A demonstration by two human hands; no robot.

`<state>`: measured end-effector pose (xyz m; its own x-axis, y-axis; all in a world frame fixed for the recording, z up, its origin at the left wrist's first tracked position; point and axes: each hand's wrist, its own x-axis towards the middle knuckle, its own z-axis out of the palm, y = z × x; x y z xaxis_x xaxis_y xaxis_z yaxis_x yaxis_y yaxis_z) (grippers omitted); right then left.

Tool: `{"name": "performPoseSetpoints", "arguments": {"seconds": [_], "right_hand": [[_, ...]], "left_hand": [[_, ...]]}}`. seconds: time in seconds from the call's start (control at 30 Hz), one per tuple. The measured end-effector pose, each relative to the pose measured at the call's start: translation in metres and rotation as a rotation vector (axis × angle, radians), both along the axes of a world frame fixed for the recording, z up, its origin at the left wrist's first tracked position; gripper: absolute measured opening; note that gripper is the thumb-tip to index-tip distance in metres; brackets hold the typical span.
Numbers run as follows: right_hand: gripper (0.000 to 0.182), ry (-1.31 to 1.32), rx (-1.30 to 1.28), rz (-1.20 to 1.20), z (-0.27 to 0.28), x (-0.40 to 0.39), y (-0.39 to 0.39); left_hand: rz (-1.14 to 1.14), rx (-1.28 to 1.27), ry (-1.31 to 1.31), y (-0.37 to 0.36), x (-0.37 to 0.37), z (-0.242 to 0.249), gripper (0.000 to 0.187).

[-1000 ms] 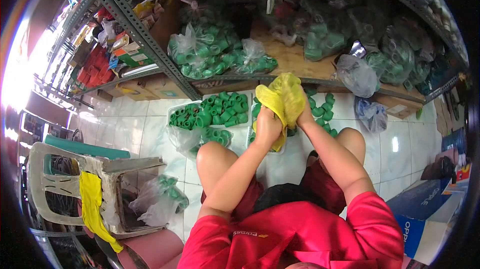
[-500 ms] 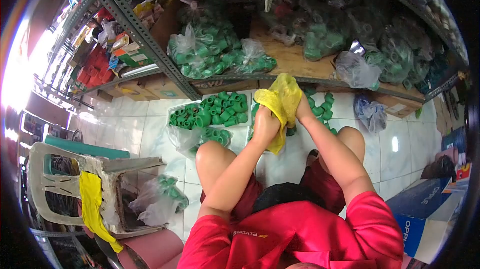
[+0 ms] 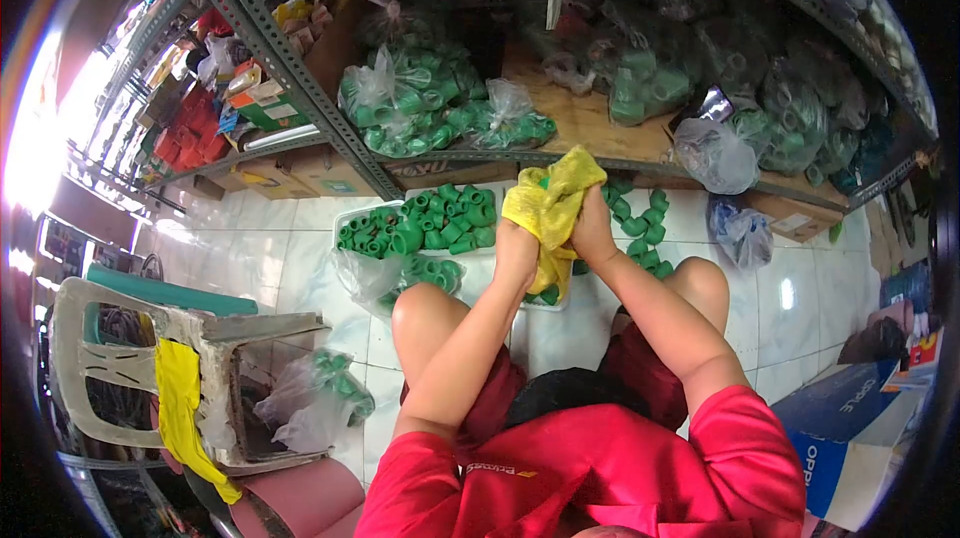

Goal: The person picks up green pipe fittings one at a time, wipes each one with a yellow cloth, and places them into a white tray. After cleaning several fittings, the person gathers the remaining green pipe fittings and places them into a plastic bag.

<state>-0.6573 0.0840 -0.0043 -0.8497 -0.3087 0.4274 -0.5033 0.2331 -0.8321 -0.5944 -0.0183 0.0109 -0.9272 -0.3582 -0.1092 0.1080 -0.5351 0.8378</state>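
A yellow cloth (image 3: 552, 206) is bunched up between my two hands, in front of my knees. My left hand (image 3: 517, 250) is closed on its left side, and my right hand (image 3: 594, 228) grips it from the right. A bit of green shows through a fold at the top; what it belongs to is mostly covered. Green pipe fittings (image 3: 440, 219) fill a white tray to the left of my hands. Below the cloth, a few more green fittings (image 3: 546, 295) sit in a second tray (image 3: 558, 306), largely hidden by the cloth and my hands.
Loose green fittings (image 3: 640, 226) lie on the tiles at right. Bags of fittings (image 3: 410, 103) crowd the metal shelf (image 3: 470, 153) ahead. A worn plastic chair (image 3: 110, 368) with a yellow cloth stands left, near a plastic bag (image 3: 310, 398). A blue box (image 3: 840, 403) is at right.
The yellow cloth has been gathered closer and refolded between my hands, its hanging part shorter. My left hand has shifted slightly left and down, my right hand slightly down.
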Motion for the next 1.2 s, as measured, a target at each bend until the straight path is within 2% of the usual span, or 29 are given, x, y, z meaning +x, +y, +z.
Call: {"name": "performPoseSetpoints", "arguments": {"seconds": [0.03, 0.07, 0.13, 0.17, 0.2, 0.27, 0.3, 0.33, 0.4, 0.43, 0.47, 0.53, 0.6, 0.67, 0.73, 0.77, 0.8, 0.87, 0.9, 0.93, 1.0, 1.03, 1.1, 1.13, 1.17, 1.2], "right_hand": [[0.037, 0.0, -0.038, -0.032, 0.001, -0.001, 0.0], [0.037, 0.0, -0.036, -0.03, 0.002, -0.002, -0.001], [0.027, -0.184, -0.242, 0.038, 0.01, -0.006, -0.002], [0.025, -0.451, -0.362, -0.042, 0.0, -0.023, -0.003], [0.03, -1.015, -0.562, 0.105, 0.007, -0.03, 0.001], [0.029, -1.067, -0.627, 0.329, 0.011, -0.03, 0.016], [0.03, -1.132, -0.656, 0.329, 0.011, -0.03, 0.018], [0.03, -1.131, -0.655, 0.327, 0.01, -0.027, 0.018], [0.033, -0.948, -0.554, 0.176, 0.007, -0.015, 0.015], [0.038, -0.731, -0.38, 0.204, 0.005, -0.015, 0.015], [0.038, -0.735, -0.385, 0.205, 0.005, -0.014, 0.016], [0.04, -0.739, -0.116, 0.294, 0.018, -0.012, 0.021], [0.037, -0.727, -0.134, 0.3, 0.011, -0.015, 0.02], [0.034, -0.931, -0.509, 0.207, 0.005, -0.019, 0.017], [0.032, -0.994, -0.596, 0.298, 0.0, -0.026, 0.02], [0.03, -1.059, -0.68, 0.39, -0.002, -0.029, 0.022], [0.03, -1.06, -0.679, 0.391, -0.001, -0.026, 0.022], [0.03, -1.01, -0.769, 0.515, 0.003, -0.022, 0.019], [0.03, -1.006, -0.768, 0.522, 0.011, -0.017, 0.016], [0.034, -0.937, -0.735, 0.538, 0.018, -0.01, 0.014], [0.038, -0.88, -0.694, 0.553, 0.022, -0.003, 0.012], [0.044, -0.726, -0.541, 0.539, 0.023, -0.004, 0.01], [0.057, -0.415, -0.188, 0.461, 0.022, -0.006, 0.009], [0.057, -0.416, -0.187, 0.461, 0.019, -0.006, 0.01], [0.055, -0.274, -0.125, 0.388, 0.016, -0.006, 0.01], [0.053, -0.13, -0.064, 0.316, 0.016, -0.007, 0.009]], "left_hand": [[-0.001, -0.085, 0.023, 0.001, 0.001, 0.001, 0.026], [0.001, -0.084, 0.023, 0.003, 0.003, 0.002, 0.026], [0.05, -0.381, 0.0, 0.007, 0.006, 0.006, 0.025], [0.058, -0.473, -0.042, 0.007, 0.007, 0.008, 0.024], [0.058, -0.473, -0.042, 0.007, 0.007, 0.01, 0.024], [-0.028, -0.732, 0.036, 0.006, 0.009, 0.015, 0.021], [-0.03, -0.691, -0.012, 0.006, 0.009, 0.019, 0.021], [-0.032, -0.689, -0.012, 0.005, 0.009, 0.024, 0.021], [-0.099, -0.533, -0.039, 0.002, 0.01, 0.032, 0.022], [-0.085, -0.575, -0.018, -0.001, 0.009, 0.032, 0.022], [-0.087, -0.579, -0.022, -0.002, 0.008, 0.027, 0.022], [-0.039, -0.814, 0.043, -0.001, 0.006, 0.02, 0.021], [-0.01, -0.885, 0.065, 0.002, 0.007, 0.019, 0.021], [0.019, -0.962, 0.085, 0.005, 0.009, 0.017, 0.02], [0.018, -0.916, 0.156, 0.01, 0.007, 0.012, 0.021], [-0.029, -0.712, 0.146, 0.01, 0.007, 0.009, 0.017], [-0.028, -0.711, 0.145, 0.009, 0.008, 0.008, 0.017], [0.051, -0.229, 0.094, 0.003, 0.003, 0.004, 0.015], [0.105, -0.1, 0.125, 0.001, -0.001, 0.004, 0.018], [0.109, -0.099, 0.125, -0.002, -0.004, 0.003, 0.018], [0.109, 0.132, 0.076, -0.007, -0.005, 0.0, 0.025], [0.112, 0.132, 0.075, -0.007, -0.004, 0.0, 0.025], [0.165, 0.049, 0.042, -0.005, -0.004, 0.001, 0.025], [0.192, 0.012, 0.022, -0.004, -0.003, 0.0, 0.025], [0.194, 0.016, 0.022, -0.003, -0.001, -0.001, 0.025], [0.173, -0.228, 0.024, -0.003, 0.002, 0.001, 0.024]]}}
